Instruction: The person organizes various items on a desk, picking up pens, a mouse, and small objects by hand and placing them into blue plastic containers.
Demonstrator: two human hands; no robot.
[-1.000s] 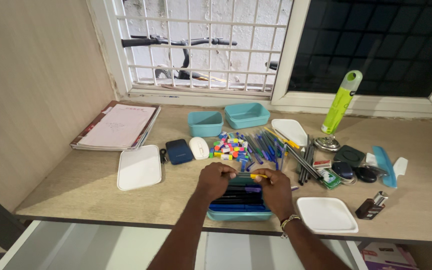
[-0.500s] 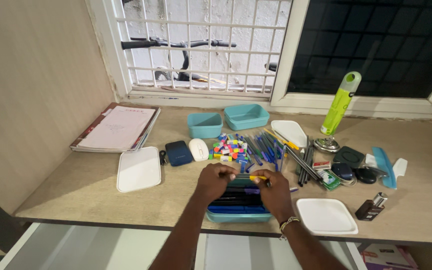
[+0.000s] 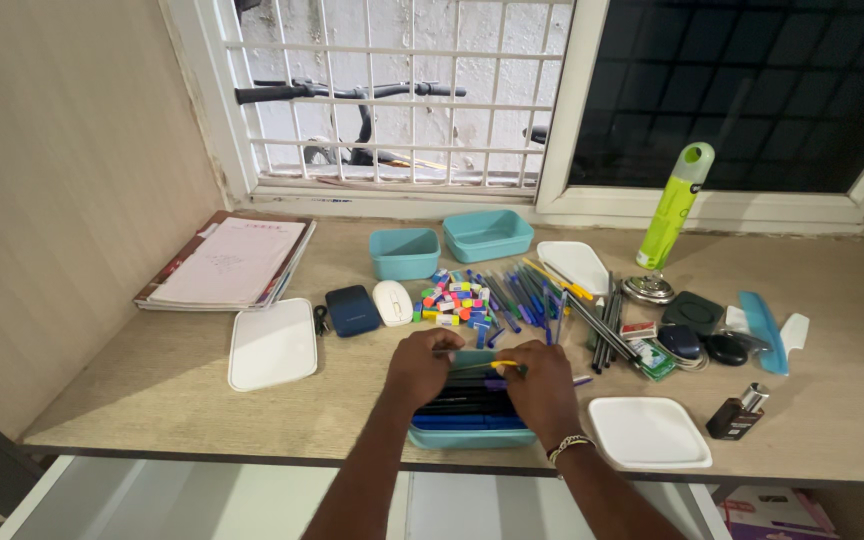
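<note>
Already the rectangular teal plastic box (image 3: 472, 432) at the near edge of the pale wood-grain desk (image 3: 152, 375) holds a tidy layer of dark and blue pens lying side by side, so a good share of the sorting looks done. In the head view, the left hand (image 3: 419, 366) and the right hand (image 3: 542, 388) meet over that box, fingers curled, together pinching a slim pen with a yellow tip (image 3: 497, 365) that lies across the box just above the packed ones. It seems about to join them, though it is not yet settled in.

Plenty looks left. Behind the box lies a loose spread of blue and dark pens and pencils (image 3: 542, 300), and beside it a heap of small bright multicoloured erasers (image 3: 455, 300). Two more empty teal plastic tubs (image 3: 407, 252) stand further back near the window sill. Three flat white lids (image 3: 274, 343) lie apart on the desk, none fitted on a box.

Off to the sides sit a stack of notebooks (image 3: 227, 262), a white computer mouse (image 3: 392, 302) and a tall lime-green bottle (image 3: 674, 208).
</note>
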